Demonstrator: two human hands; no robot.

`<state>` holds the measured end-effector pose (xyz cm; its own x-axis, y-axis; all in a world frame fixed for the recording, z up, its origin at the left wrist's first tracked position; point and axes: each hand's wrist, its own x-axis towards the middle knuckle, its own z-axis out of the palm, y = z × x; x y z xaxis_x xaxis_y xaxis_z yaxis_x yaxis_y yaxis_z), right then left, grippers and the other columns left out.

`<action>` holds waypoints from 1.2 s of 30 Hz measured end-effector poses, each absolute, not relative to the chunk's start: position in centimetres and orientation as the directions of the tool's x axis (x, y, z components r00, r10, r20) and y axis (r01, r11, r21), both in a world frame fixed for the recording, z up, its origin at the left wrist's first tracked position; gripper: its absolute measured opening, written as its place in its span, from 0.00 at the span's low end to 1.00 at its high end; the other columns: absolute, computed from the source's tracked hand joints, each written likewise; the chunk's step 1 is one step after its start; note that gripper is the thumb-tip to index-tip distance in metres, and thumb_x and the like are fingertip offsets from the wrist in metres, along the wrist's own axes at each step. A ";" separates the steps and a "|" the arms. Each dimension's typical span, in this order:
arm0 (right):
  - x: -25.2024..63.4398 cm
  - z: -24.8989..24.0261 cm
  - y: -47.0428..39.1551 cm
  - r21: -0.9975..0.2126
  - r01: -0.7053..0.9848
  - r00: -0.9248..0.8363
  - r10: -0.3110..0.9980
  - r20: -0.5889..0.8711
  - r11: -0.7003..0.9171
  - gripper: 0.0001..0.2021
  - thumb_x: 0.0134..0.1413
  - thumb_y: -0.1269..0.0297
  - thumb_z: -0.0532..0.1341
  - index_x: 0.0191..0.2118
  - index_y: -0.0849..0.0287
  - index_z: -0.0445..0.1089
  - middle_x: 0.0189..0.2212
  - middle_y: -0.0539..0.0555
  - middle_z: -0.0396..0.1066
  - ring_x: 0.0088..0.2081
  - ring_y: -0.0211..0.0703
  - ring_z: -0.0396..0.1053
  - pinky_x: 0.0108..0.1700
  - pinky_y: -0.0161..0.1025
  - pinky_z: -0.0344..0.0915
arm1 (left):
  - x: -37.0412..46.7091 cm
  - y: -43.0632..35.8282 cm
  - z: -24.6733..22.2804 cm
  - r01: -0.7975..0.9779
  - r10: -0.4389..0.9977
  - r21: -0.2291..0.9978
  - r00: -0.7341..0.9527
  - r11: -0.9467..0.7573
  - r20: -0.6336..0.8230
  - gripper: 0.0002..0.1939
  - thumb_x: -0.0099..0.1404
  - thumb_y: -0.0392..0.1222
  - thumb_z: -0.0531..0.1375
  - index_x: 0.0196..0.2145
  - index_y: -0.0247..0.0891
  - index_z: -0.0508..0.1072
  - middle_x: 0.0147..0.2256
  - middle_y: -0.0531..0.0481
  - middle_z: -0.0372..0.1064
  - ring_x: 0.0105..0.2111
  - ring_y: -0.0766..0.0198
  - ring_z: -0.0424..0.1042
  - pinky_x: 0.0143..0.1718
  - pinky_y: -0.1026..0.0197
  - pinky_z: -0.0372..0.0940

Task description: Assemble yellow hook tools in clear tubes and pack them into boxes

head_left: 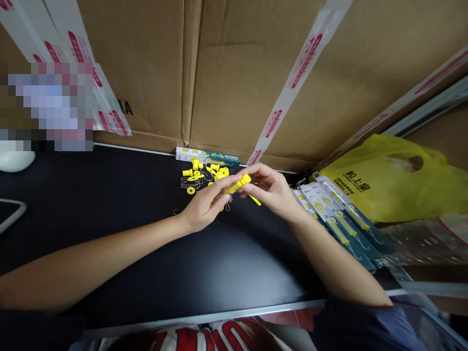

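Observation:
Both my hands meet over the black table around a small yellow tube with a yellow cap [244, 181]. My left hand [206, 202] grips the tube's lower end between thumb and fingers. At the capped end, my right hand [272, 190] pinches the piece with its thumb and fingers. Just behind my left hand lie loose yellow parts, among them a ring [190, 190] and a short cylinder [187, 173], along with metal wire clips [189, 183]. A yellow stick [255, 200] shows below my right hand.
A flat printed box [207, 157] lies behind the parts, against a large cardboard wall [234, 73]. Several packaged sets [338, 219] and a yellow plastic bag [387, 180] are at the right. A white-edged device [14, 214] and a white rounded object [16, 160] sit far left.

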<state>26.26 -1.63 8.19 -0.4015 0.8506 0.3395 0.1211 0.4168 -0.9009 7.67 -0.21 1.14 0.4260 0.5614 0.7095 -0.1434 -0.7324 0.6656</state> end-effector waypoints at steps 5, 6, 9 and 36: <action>27.0 8.6 -1.5 -0.866 0.174 -0.409 0.835 0.369 0.468 0.10 0.56 0.62 0.63 0.43 0.57 0.70 0.36 0.52 0.71 0.35 0.36 0.70 0.34 0.33 0.72 | 7.6 -0.3 1.3 -0.127 0.562 0.664 0.432 -0.736 0.706 0.23 0.69 0.37 0.50 0.61 0.47 0.57 0.55 0.47 0.64 0.38 0.67 0.71 0.42 0.60 0.67; 27.0 8.6 -1.4 -0.858 0.191 -0.403 0.835 0.375 0.477 0.09 0.55 0.62 0.63 0.41 0.57 0.71 0.35 0.52 0.71 0.35 0.36 0.70 0.34 0.33 0.72 | 7.6 -0.3 1.3 -0.128 0.560 0.664 0.435 -0.737 0.705 0.23 0.70 0.37 0.50 0.61 0.47 0.57 0.56 0.47 0.63 0.38 0.66 0.71 0.42 0.60 0.67; 27.0 8.4 -1.3 -0.848 0.206 -0.379 0.838 0.392 0.489 0.08 0.52 0.61 0.66 0.35 0.58 0.69 0.33 0.51 0.68 0.33 0.36 0.69 0.31 0.33 0.71 | 7.7 -0.3 1.3 -0.139 0.543 0.652 0.441 -0.745 0.714 0.23 0.69 0.37 0.50 0.61 0.48 0.57 0.58 0.48 0.62 0.42 0.65 0.71 0.45 0.60 0.66; 27.5 8.6 -1.5 -0.850 0.184 -0.390 0.830 0.398 0.494 0.07 0.51 0.63 0.66 0.35 0.58 0.70 0.30 0.50 0.67 0.28 0.34 0.67 0.27 0.31 0.68 | 7.7 -0.4 1.0 -0.141 0.534 0.647 0.451 -0.749 0.715 0.23 0.69 0.37 0.51 0.61 0.48 0.57 0.56 0.47 0.64 0.38 0.67 0.72 0.43 0.61 0.68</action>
